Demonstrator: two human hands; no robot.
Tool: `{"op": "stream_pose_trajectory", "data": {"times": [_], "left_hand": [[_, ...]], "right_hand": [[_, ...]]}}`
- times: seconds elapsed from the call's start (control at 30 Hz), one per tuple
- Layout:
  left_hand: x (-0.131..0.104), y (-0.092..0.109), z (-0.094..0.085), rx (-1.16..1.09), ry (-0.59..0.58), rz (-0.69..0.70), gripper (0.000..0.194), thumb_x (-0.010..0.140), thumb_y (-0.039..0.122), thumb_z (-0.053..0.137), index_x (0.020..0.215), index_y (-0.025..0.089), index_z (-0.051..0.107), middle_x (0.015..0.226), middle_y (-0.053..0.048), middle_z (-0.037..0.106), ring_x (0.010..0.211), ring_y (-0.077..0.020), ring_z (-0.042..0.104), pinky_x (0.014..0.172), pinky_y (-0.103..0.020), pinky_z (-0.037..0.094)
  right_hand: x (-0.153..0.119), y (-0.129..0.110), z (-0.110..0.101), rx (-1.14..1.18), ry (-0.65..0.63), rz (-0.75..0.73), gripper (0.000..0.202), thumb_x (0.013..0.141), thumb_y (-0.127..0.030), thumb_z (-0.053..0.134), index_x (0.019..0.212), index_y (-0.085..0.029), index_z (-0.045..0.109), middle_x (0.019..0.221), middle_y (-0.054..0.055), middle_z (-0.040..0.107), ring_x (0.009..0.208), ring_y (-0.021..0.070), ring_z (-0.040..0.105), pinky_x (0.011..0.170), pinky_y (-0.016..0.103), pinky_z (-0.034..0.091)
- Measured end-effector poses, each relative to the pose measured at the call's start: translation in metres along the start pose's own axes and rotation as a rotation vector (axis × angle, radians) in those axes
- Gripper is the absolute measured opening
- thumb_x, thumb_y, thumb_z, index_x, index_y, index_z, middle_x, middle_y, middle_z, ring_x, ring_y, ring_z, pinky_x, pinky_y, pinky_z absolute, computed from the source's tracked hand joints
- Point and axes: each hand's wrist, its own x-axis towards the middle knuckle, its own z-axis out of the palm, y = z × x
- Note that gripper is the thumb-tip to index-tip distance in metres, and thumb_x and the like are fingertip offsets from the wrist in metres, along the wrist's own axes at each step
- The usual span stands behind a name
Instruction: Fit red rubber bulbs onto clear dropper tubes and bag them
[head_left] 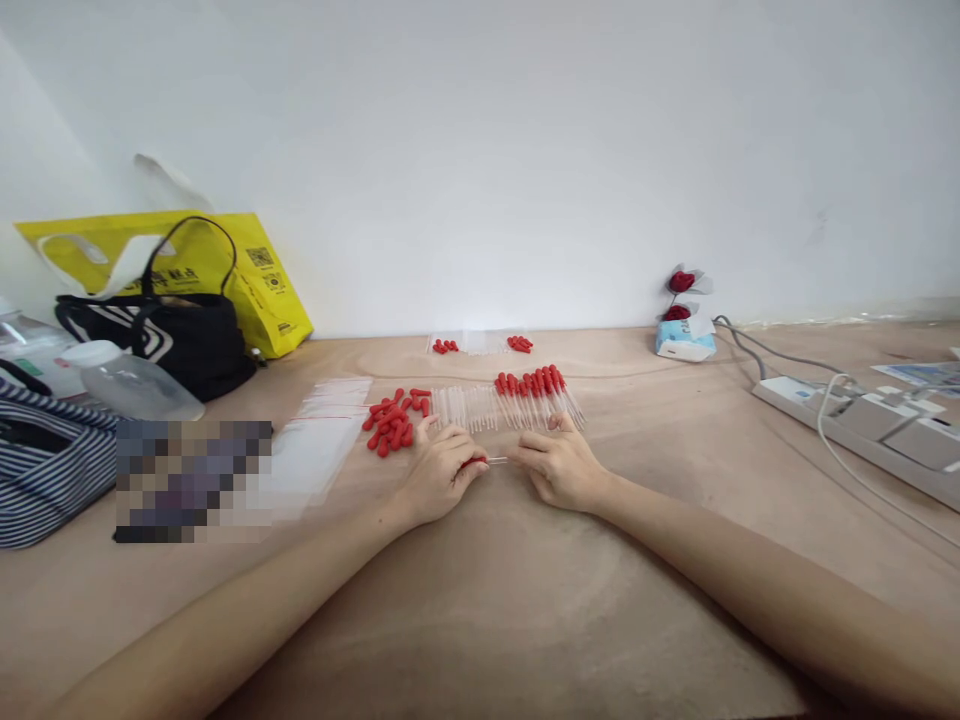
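Note:
My left hand (441,470) is closed, pinching a red rubber dropper bulb (474,461) between thumb and fingers. From the bulb's side a thin clear dropper tube (498,460) runs across to my right hand (556,462), which is closed on its other end. Whether the tube sits inside the bulb is hidden by my fingers. Just beyond my left hand lies a heap of loose red bulbs (391,425). A row of bare clear tubes (466,408) lies behind both hands. To its right rest several droppers with red bulbs on them (536,392).
Clear plastic bags (322,440) lie at left, near a pixelated patch. Farther left are a striped bag (60,470), a translucent bottle (135,380), a black bag (199,345) and a yellow bag (274,300). A tissue pack (684,342) and a power strip (787,395) are at right.

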Motion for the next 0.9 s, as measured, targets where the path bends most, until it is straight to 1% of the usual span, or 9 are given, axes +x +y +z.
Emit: {"op": "stream_pose_trajectory", "data": {"times": [0.1, 0.23, 0.47, 0.67, 0.8, 0.9], "left_hand": [[0.000, 0.000, 0.000, 0.018, 0.010, 0.003, 0.013, 0.081, 0.024, 0.047, 0.076, 0.021, 0.058, 0.075, 0.002, 0.065, 0.088, -0.0177, 0.054, 0.099, -0.049, 0.004], [0.001, 0.001, 0.000, 0.018, 0.016, 0.014, 0.011, 0.081, 0.024, 0.047, 0.077, 0.021, 0.057, 0.076, 0.001, 0.065, 0.088, -0.0181, 0.055, 0.099, -0.049, 0.004], [0.000, 0.002, -0.001, 0.001, -0.003, 0.022, 0.013, 0.081, 0.023, 0.045, 0.076, 0.020, 0.056, 0.077, 0.000, 0.064, 0.087, -0.0175, 0.055, 0.099, -0.048, 0.009], [0.000, 0.001, 0.000, -0.002, -0.001, 0.048, 0.015, 0.082, 0.026, 0.045, 0.077, 0.020, 0.057, 0.077, 0.001, 0.064, 0.088, -0.0168, 0.055, 0.099, -0.046, 0.011], [0.003, 0.000, 0.000, -0.029, 0.013, 0.014, 0.015, 0.082, 0.027, 0.046, 0.077, 0.021, 0.058, 0.077, 0.001, 0.065, 0.086, -0.0169, 0.056, 0.099, -0.046, 0.009], [0.004, -0.003, 0.000, -0.048, 0.015, -0.048, 0.015, 0.081, 0.030, 0.048, 0.077, 0.022, 0.059, 0.076, 0.002, 0.065, 0.083, -0.0168, 0.056, 0.098, -0.048, 0.007]], "right_hand": [[0.003, -0.003, 0.000, 0.024, -0.019, 0.046, 0.025, 0.076, -0.010, 0.039, 0.081, -0.019, 0.062, 0.071, 0.001, 0.054, 0.057, 0.0101, 0.038, 0.067, 0.031, 0.019], [0.007, -0.007, 0.001, 0.028, -0.030, 0.091, 0.021, 0.079, -0.015, 0.040, 0.075, -0.018, 0.060, 0.071, 0.001, 0.055, 0.056, 0.0099, 0.037, 0.065, 0.031, 0.018], [0.012, -0.010, 0.001, 0.176, -0.060, 0.212, 0.024, 0.084, -0.020, 0.039, 0.071, -0.018, 0.059, 0.069, 0.000, 0.058, 0.060, 0.0092, 0.046, 0.064, 0.028, 0.018], [0.015, -0.012, 0.003, 0.323, -0.099, 0.285, 0.025, 0.086, -0.021, 0.039, 0.069, -0.018, 0.058, 0.069, -0.001, 0.062, 0.061, 0.0093, 0.050, 0.065, 0.027, 0.020], [0.014, -0.009, 0.005, 0.401, -0.098, 0.335, 0.026, 0.087, -0.023, 0.038, 0.072, -0.019, 0.059, 0.073, -0.001, 0.064, 0.065, 0.0104, 0.052, 0.068, 0.028, 0.022], [0.010, -0.004, 0.004, 0.437, -0.090, 0.349, 0.023, 0.086, -0.030, 0.041, 0.078, -0.021, 0.062, 0.076, -0.001, 0.064, 0.071, 0.0122, 0.053, 0.071, 0.030, 0.022]]}}
